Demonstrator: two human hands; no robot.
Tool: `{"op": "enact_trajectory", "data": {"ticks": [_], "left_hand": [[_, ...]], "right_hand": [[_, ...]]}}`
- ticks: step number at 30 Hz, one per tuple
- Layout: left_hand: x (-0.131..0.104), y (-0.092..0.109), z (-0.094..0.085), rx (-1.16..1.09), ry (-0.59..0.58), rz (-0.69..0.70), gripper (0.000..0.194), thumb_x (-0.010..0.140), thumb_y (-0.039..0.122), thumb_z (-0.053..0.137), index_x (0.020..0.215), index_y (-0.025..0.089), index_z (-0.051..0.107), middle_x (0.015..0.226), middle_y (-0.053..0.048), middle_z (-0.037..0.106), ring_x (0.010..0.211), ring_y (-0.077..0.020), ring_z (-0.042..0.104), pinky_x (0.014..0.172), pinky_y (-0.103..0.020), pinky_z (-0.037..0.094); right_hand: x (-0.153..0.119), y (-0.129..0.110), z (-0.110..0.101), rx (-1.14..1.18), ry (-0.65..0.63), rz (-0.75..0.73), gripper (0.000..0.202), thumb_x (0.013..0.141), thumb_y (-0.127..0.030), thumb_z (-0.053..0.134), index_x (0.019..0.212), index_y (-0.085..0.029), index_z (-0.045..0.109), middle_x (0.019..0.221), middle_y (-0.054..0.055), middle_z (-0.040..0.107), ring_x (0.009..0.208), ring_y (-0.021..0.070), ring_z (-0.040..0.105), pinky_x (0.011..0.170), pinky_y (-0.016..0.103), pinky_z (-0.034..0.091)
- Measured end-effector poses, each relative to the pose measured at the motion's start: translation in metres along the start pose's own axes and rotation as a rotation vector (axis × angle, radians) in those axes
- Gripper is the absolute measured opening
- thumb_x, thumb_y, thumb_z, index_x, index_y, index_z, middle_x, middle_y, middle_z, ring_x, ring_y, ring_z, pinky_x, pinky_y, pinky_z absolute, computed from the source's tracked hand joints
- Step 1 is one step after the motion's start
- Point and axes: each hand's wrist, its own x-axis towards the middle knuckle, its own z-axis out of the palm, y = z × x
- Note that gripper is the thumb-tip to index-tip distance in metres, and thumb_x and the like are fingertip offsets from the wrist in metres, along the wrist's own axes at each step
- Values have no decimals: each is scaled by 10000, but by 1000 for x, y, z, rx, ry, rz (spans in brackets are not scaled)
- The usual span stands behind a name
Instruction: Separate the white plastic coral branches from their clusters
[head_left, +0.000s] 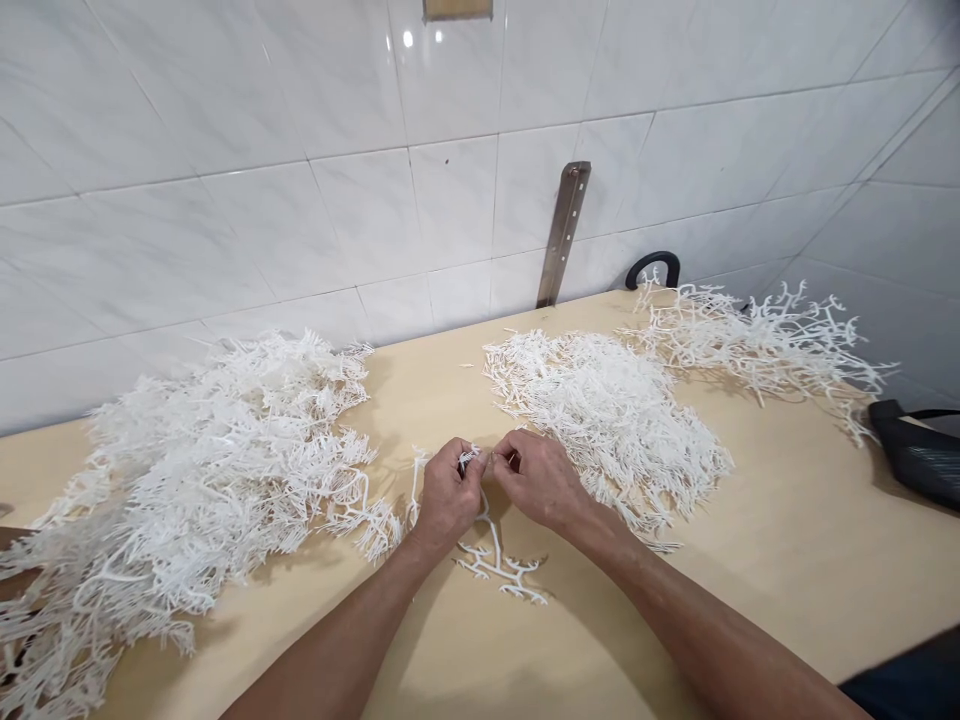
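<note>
- In the head view, the white branch point(498, 570) is between the two hands, just above the worktop point(787, 560); its lower arms hang toward the near side.
- The left hand point(450, 490) has its thumb and fingers closed on the branch, with small white tips poking out at the grip.
- The right hand point(540, 480) is right beside it, its fingers pinched together, seemingly on a thin end of the branch; that spot is too small to be sure.
- The branch likely weighs almost nothing and feels like stiffish plastic, springy along the stem, with fine ends that could snap or bend easily.
- The thicker stem looks the safest hold; the twigs call for a fingertip pinch, and their smooth surface may slip a little.
- It looks matt white and slender, forking again and again into short, curved tips.
- A tangled heap of similar branches point(247, 470) lies left of the hands; a denser pile of short white bits point(622, 410) lies to the right, with barer, open branches point(757, 335) beyond it.
</note>
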Motion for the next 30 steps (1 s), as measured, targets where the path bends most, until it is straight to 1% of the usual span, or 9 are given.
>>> {"op": "enact_trajectory", "data": {"ticks": [3, 6, 10, 14, 16, 20, 22, 26, 30], "left_hand": [[-1, 1, -1, -24, 27, 0, 254, 863, 400, 577, 718, 193, 554, 571, 51, 455, 532, -108, 400, 543, -228, 321], [-1, 2, -3, -73, 22, -27, 297, 867, 434, 572, 697, 191, 551, 552, 57, 420, 517, -100, 376, 525, -221, 310], [2, 2, -3, -150, 23, -75, 343, 835, 486, 608, 677, 187, 557, 537, 65, 391, 494, -86, 334, 492, -211, 278], [3, 0, -2, -195, 9, -125, 337, 816, 508, 633, 733, 183, 606, 515, 75, 376, 463, -78, 303, 460, -209, 248], [2, 1, -2, -199, -2, -140, 342, 817, 512, 635, 735, 181, 612, 505, 76, 376, 456, -77, 307, 453, -208, 247], [1, 4, -4, -199, -10, -132, 357, 826, 518, 630, 711, 181, 605, 497, 69, 411, 456, -81, 348, 458, -209, 274], [2, 5, -4, -195, -8, -113, 348, 829, 507, 629, 710, 181, 610, 505, 64, 437, 464, -84, 364, 465, -209, 289], [3, 4, -5, -188, 0, -102, 329, 829, 485, 632, 701, 182, 615, 500, 61, 447, 466, -87, 374, 468, -211, 300], [3, 2, -4, -210, -6, -118, 331, 831, 494, 632, 713, 184, 625, 486, 63, 447, 456, -87, 378, 464, -211, 303]], "right_hand": [[4, 12, -5, -100, 147, -3, 170, 801, -133, 521, 654, -214, 493, 673, 23, 577, 599, 163, 519, 575, 285, 371], [9, 28, -18, -113, 302, 2, 128, 801, -154, 523, 692, -219, 503, 697, 23, 580, 612, 171, 533, 603, 298, 395], [14, 45, -37, -106, 420, 76, 96, 835, -247, 557, 745, -221, 539, 689, 10, 601, 601, 176, 562, 644, 319, 426], [16, 48, -46, -135, 499, 73, 70, 844, -239, 550, 838, -195, 604, 822, 59, 660, 606, 174, 579, 647, 336, 447], [14, 42, -44, -52, 430, 30, 114, 864, -245, 546, 878, -189, 645, 878, 71, 687, 614, 167, 598, 653, 334, 474], [8, 22, -29, 206, 60, -35, 183, 911, -308, 560, 967, -209, 704, 921, 52, 739, 679, 166, 654, 643, 307, 524], [6, 15, -20, 253, -56, -69, 197, 909, -324, 584, 999, -212, 719, 963, 55, 743, 694, 161, 658, 658, 306, 534], [4, 12, -8, 245, -103, -132, 146, 894, -262, 600, 907, -225, 741, 897, 43, 741, 705, 165, 648, 666, 305, 511], [4, 14, -7, 201, -96, -70, 154, 885, -224, 580, 837, -217, 726, 804, 24, 734, 660, 162, 628, 633, 296, 479]]}}
